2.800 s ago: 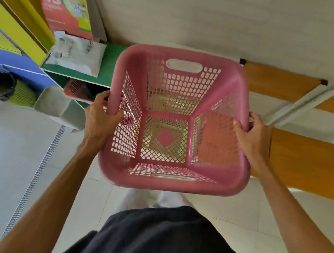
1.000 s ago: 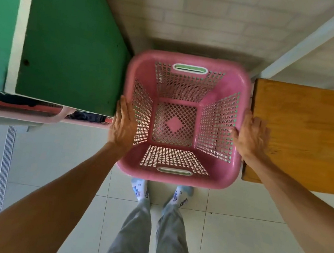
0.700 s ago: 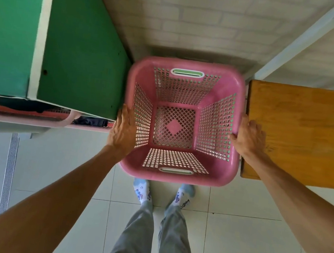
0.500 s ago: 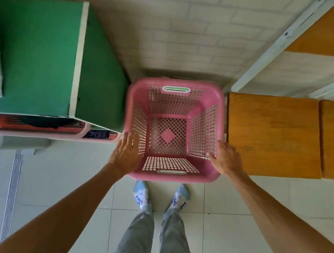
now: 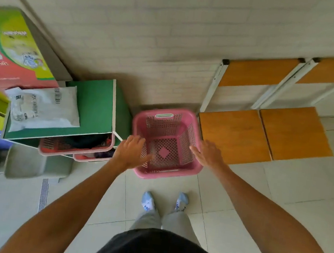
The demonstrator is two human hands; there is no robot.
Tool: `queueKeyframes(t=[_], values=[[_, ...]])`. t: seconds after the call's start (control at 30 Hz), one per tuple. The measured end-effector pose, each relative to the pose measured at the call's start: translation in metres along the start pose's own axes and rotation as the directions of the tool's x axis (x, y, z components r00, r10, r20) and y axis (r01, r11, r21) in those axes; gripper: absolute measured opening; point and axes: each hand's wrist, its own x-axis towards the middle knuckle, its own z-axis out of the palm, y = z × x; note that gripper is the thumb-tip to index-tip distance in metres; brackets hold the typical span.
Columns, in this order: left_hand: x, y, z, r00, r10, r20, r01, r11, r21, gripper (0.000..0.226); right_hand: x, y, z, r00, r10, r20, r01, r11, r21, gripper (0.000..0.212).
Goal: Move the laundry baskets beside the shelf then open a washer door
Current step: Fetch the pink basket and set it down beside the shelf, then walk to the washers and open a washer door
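An empty pink laundry basket (image 5: 165, 147) stands on the tiled floor against the wall, between the green shelf (image 5: 91, 114) on its left and a wooden chair seat on its right. My left hand (image 5: 132, 152) hovers over the basket's left rim with fingers spread, holding nothing. My right hand (image 5: 209, 153) floats above the right rim, also open and off the basket. No washer door is in view.
Two wooden chairs (image 5: 265, 133) with white frames stand to the right. Pink baskets with clothes (image 5: 74, 148) sit under the green shelf. A plastic mail bag (image 5: 41, 107) lies on the shelf top, a detergent box (image 5: 12, 48) behind it. A grey bin (image 5: 35, 164) stands at left.
The basket went down to the floor beside the shelf. Both hands let go of its rims and lifted off. The camera rose and pulled back.
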Motion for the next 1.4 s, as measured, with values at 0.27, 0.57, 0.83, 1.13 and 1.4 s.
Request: queueKeyframes(t=[0.27,0.57,0.83,1.13,1.4], values=[[0.013,0.04,-0.135,0.96,0.235,-0.152,-0.215,0.967,0.135,0.095,-0.057,0.06,-0.087,0.977,0.129,-0.168,-0.114,0.989,0.099,0.07],[0.05,0.208,-0.238,0.876,0.438,-0.2,-0.371,0.879,0.3,0.099,-0.151,0.231,-0.169,0.9,0.322,-0.293,-0.241,0.929,0.283,0.074],[0.057,0.453,-0.259,0.715,0.669,-0.204,-0.583,0.731,0.354,0.105,-0.268,0.411,-0.169,0.738,0.579,-0.345,-0.464,0.808,0.364,0.08],[0.042,0.678,-0.237,0.524,0.841,-0.136,-0.763,0.534,0.365,0.093,-0.386,0.565,-0.136,0.575,0.762,-0.298,-0.632,0.645,0.43,0.081],[0.07,0.815,-0.207,0.465,0.884,-0.039,-0.839,0.455,0.298,0.096,-0.422,0.659,-0.104,0.466,0.866,-0.181,-0.721,0.49,0.49,0.08]])
